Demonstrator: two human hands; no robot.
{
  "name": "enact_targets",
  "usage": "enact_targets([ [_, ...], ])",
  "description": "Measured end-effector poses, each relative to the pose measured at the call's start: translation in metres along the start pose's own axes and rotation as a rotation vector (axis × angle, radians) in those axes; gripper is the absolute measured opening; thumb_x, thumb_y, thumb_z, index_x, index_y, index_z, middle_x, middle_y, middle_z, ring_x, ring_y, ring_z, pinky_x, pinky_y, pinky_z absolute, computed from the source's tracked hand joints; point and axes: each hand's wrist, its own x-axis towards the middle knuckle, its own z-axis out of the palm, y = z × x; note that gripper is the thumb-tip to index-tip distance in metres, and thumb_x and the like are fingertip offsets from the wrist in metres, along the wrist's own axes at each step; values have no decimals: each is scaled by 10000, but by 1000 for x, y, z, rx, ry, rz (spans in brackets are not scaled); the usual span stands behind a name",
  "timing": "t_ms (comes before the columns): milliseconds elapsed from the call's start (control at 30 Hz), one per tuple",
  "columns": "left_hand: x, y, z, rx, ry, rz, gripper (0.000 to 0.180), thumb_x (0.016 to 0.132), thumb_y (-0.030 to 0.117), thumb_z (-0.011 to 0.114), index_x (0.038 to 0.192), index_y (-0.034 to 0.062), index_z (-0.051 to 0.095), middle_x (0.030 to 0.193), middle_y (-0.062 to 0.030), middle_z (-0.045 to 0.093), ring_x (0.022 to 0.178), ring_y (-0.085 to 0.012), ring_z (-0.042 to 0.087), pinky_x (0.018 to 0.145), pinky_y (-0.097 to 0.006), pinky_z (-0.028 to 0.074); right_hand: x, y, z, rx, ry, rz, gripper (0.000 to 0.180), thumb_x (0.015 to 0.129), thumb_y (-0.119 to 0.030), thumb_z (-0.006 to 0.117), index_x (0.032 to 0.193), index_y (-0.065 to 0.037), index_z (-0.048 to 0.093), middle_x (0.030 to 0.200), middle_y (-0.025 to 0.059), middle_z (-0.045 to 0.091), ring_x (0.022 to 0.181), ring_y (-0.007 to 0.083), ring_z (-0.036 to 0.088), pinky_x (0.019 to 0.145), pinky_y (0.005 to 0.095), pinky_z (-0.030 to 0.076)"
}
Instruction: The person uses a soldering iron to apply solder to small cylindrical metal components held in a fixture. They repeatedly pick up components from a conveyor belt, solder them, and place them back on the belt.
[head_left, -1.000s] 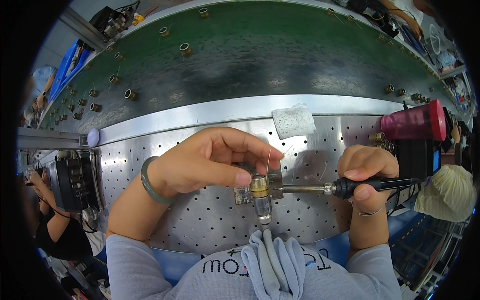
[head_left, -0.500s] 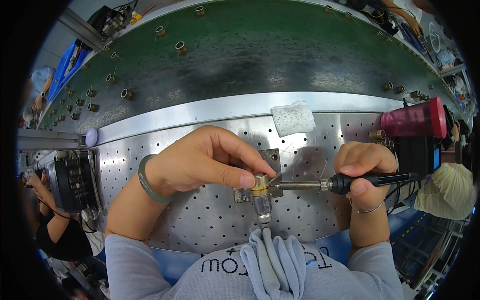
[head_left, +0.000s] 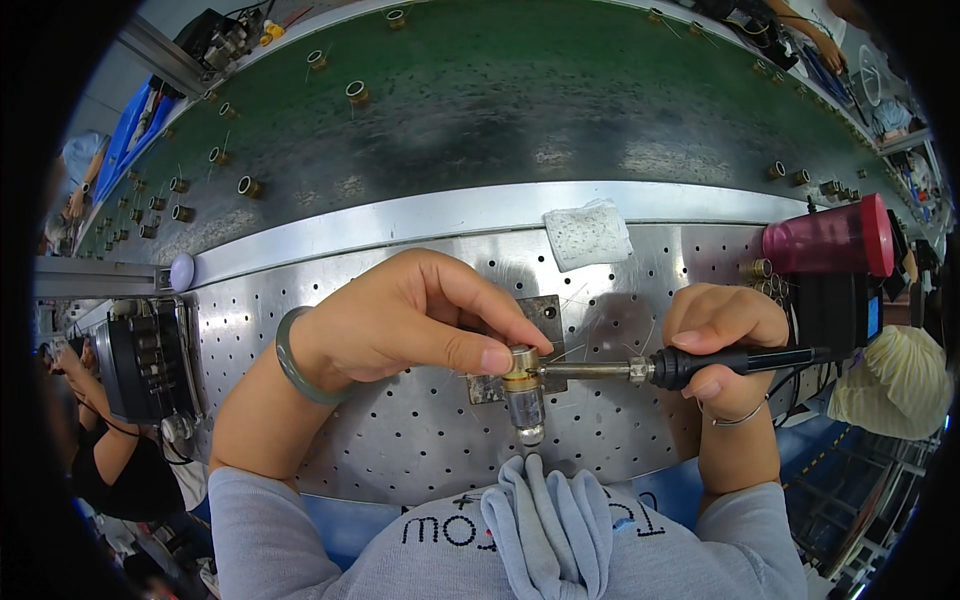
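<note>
My left hand [head_left: 395,318] is closed in a pinch, thumb and fingertips on the upper end of a small brass-coloured cylindrical part [head_left: 522,376]. That part sits on an upright metal post with a rounded, shiny end [head_left: 526,408]. In my right hand [head_left: 728,330] is a soldering iron [head_left: 690,368], gripped by its black handle and held level. Its tip points left and meets the side of the brass part. Beneath the post lies a dark metal plate [head_left: 545,316]. Thin wires stick out near the plate, too fine to trace.
A perforated metal worktop [head_left: 390,440] spans the bench. Beyond its metal rail runs a green conveyor belt [head_left: 520,110] carrying several brass ring parts [head_left: 357,92]. A white pad [head_left: 588,236], a pink cup [head_left: 830,245] and a black box with a screen [head_left: 835,308] stand around.
The soldering iron has moved slightly left with my right hand, bringing its tip against the brass part. Parts on the belt have shifted a little to the left.
</note>
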Motion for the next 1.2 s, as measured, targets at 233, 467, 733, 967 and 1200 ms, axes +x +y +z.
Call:
enact_targets([
  [233, 0, -1, 0, 2, 2, 3, 280, 743, 15, 726, 1010, -55, 683, 964, -143, 668, 856, -175, 616, 788, -259, 485, 1, 0, 0, -6, -6, 4, 249, 624, 16, 770, 835, 54, 644, 653, 118, 621, 530, 186, 570, 527, 270, 435],
  [467, 0, 1, 0, 8, 8, -11, 285, 740, 19, 731, 1010, -57, 683, 952, -136, 666, 852, -171, 613, 781, -253, 482, -1, 0, -2, 2, -6, 20, 247, 620, 13, 771, 829, 49, 642, 662, 121, 624, 541, 188, 573, 533, 272, 438],
  [733, 1, 0, 0, 11, 12, -7, 288, 737, 15, 729, 1011, -60, 682, 951, -141, 666, 856, -177, 613, 787, -259, 482, -1, 0, -2, -25, -11, 21, 237, 616, 20, 762, 819, 39, 642, 665, 117, 626, 539, 188, 570, 534, 277, 438],
  [967, 0, 2, 2, 15, 8, -4, 292, 739, 3, 717, 1022, -60, 678, 963, -148, 668, 867, -184, 613, 792, -268, 482, 0, -1, -3, -49, -36, 8, 235, 616, 20, 766, 814, 37, 640, 658, 116, 623, 530, 197, 566, 525, 283, 431],
  [1200, -2, 8, 10, 88, 44, 38, 292, 728, -35, 713, 1016, -67, 676, 906, -114, 649, 824, -148, 600, 739, -234, 473, 1, -2, -4, -96, -80, -31, 246, 628, 14, 775, 832, 40, 640, 653, 110, 618, 522, 194, 563, 519, 283, 426],
])
